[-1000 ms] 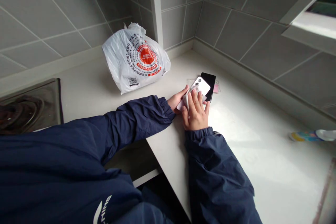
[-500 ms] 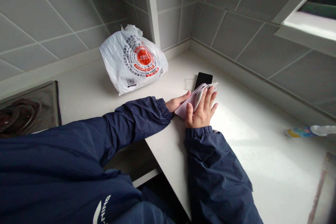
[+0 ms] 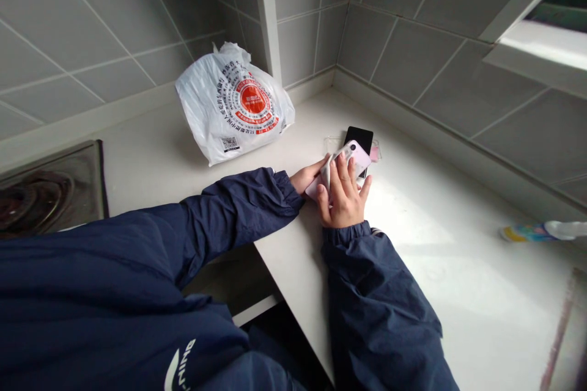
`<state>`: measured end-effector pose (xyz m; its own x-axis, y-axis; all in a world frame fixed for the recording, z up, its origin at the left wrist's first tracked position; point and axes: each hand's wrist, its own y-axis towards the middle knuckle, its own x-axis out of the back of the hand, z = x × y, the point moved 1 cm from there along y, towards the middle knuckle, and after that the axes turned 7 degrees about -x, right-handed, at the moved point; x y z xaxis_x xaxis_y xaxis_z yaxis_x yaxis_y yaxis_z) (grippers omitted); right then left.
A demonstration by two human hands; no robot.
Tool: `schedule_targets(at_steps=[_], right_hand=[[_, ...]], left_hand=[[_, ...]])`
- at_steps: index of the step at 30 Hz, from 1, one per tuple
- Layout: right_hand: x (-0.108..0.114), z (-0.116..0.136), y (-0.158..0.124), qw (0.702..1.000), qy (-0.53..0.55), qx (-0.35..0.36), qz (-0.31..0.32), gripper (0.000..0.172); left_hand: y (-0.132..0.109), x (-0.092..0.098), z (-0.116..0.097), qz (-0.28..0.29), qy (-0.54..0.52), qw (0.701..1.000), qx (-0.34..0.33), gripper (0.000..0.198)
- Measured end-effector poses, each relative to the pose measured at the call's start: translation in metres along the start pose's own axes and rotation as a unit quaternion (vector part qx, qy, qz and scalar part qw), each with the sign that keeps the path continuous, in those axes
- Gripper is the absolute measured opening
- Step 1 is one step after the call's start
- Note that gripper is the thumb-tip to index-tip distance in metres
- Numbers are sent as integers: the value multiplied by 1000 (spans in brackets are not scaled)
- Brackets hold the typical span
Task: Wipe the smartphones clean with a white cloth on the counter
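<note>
**Pink phone (image 3: pixel 362 157) in my grip**

Head view: my left hand (image 3: pixel 308 178) is clamped on its left edge; my right hand (image 3: pixel 343 201), fingers slightly apart, lies over a white sheet (image 3: pixel 326 175) on its back, near a black phone (image 3: pixel 359 138).

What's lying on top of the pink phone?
A white wipe lies on the back of the pink phone, under the right hand. The camera lens and a pink area beside it are visible; whatever the wipe and hand cover can't be seen.
</note>
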<state>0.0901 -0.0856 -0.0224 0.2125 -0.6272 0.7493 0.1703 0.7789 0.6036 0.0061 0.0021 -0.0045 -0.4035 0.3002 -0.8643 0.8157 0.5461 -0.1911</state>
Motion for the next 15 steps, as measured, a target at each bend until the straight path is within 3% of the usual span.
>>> schedule_targets(at_steps=[5,9,15], right_hand=[[-4,-4,-2,1000,4,-5,-23,48],[-8,-6,-1,996,1,-74,-45,57],[-4,-6,2,993,19,-103,-54,69]], left_hand=[[4,6,-2,-14,17,1000,10,66],[4,11,-3,-30,65,997,14,61],[-1,19,-1,46,114,991,53,59]])
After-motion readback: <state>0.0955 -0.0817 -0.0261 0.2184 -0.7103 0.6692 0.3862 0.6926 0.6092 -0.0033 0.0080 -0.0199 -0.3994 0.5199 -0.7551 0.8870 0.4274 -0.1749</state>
